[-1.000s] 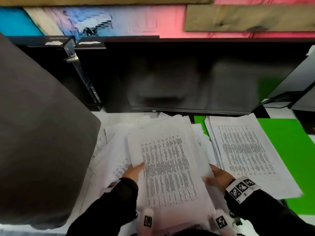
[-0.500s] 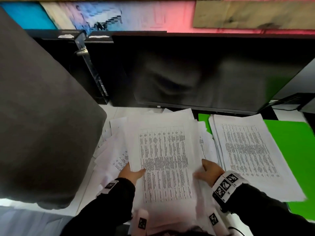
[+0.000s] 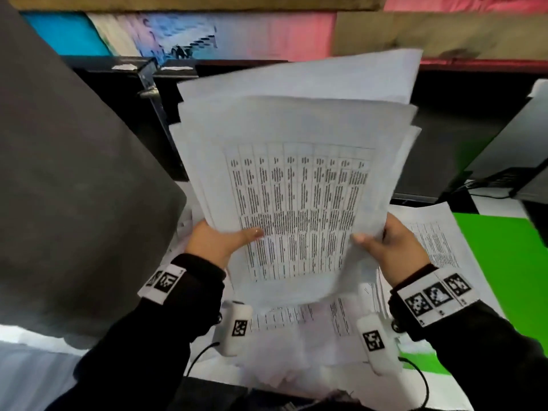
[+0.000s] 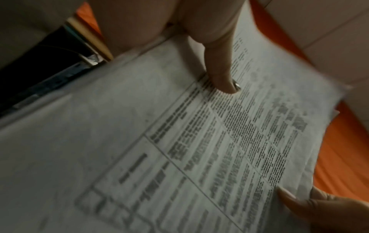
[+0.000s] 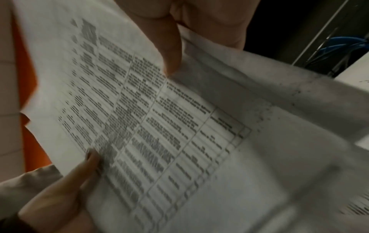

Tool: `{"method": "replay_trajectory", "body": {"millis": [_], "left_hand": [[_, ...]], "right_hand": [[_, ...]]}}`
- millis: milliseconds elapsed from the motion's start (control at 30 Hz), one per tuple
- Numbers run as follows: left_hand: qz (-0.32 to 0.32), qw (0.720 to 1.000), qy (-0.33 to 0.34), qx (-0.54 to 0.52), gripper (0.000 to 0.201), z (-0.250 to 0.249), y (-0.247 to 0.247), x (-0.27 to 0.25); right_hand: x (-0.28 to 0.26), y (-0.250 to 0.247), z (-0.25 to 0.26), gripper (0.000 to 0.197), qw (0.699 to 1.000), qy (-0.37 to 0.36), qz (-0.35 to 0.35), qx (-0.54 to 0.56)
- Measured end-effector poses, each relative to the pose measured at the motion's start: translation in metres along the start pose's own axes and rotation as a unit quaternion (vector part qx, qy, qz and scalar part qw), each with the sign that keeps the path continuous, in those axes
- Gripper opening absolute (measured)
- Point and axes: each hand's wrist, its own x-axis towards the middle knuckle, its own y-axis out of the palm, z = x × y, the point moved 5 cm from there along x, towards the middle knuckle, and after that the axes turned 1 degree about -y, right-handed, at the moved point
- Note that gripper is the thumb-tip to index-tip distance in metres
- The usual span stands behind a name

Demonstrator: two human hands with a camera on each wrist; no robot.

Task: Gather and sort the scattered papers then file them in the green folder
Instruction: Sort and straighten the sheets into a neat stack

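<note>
Head view: green folder (image 3: 504,262) lying open and flat on the white desk (image 3: 29,366) at right, a neat pile of printed sheets (image 3: 439,241) resting on its left part, near corner hidden by the right sleeve. Bundle of papers (image 3: 296,179) raised off the desk, long axis running away from the body, far edges fanned unevenly and blurred. Left hand (image 3: 216,244) pinching the bundle's left edge, thumb on top; right hand (image 3: 394,247) pinching the right edge likewise. Loose papers (image 3: 311,327) scattered beneath. Dark monitor (image 3: 459,129) behind, mostly covered.

Left wrist view: thumb (image 4: 221,69) pressed on the table print; text too smeared to read.

Right wrist view: thumb (image 5: 169,52) clamped on the top sheet, lower sheets splaying rightward, fingers underneath hidden.
</note>
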Motion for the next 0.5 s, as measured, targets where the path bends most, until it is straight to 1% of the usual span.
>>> {"method": "replay_trajectory", "body": {"millis": [67,100,167,200,233,267,333,367,433,467,500], "left_hand": [[-0.017,0.999,0.027,-0.004,0.032,-0.015,0.006,-0.002],[-0.032,0.999,0.035,-0.007,0.035,-0.017,0.006,-0.002],[-0.056,0.998,0.03,-0.003,0.047,-0.015,0.009,-0.004],[-0.057,0.998,0.024,-0.01,0.046,-0.012,0.012,-0.004],[-0.05,0.999,0.015,-0.014,0.042,-0.007,0.015,-0.005],[-0.038,0.999,0.002,-0.007,0.041,-0.001,0.02,-0.007],[-0.026,1.0,-0.008,-0.001,0.046,0.01,0.026,-0.01],[-0.031,0.999,-0.009,-0.008,0.047,0.013,0.028,-0.011],[-0.042,0.999,-0.011,-0.014,0.044,0.015,0.032,-0.013],[-0.041,0.999,-0.008,-0.01,0.039,0.012,0.035,-0.015],[-0.043,0.999,-0.005,-0.005,0.03,0.011,0.037,-0.015]], "right_hand": [[-0.002,-0.005,0.009,0.029,0.999,-0.025,-0.022,0.024],[-0.002,-0.007,0.007,0.026,0.999,-0.024,-0.029,0.033],[-0.008,-0.004,0.003,0.014,0.998,-0.007,-0.041,0.04],[-0.011,-0.002,0.001,0.009,0.998,0.0,-0.04,0.054],[-0.013,0.0,-0.005,0.011,0.997,0.009,-0.036,0.066],[-0.017,0.003,-0.008,0.019,0.997,0.011,-0.028,0.066],[-0.012,0.005,-0.018,0.026,0.996,0.04,-0.024,0.072],[-0.007,0.007,-0.025,0.031,0.993,0.065,-0.013,0.098],[-0.001,0.011,-0.027,0.056,0.981,0.097,0.007,0.167],[0.001,0.012,-0.028,0.063,0.98,0.098,0.003,0.171],[0.0,0.012,-0.024,0.055,0.988,0.08,0.0,0.134]]}}
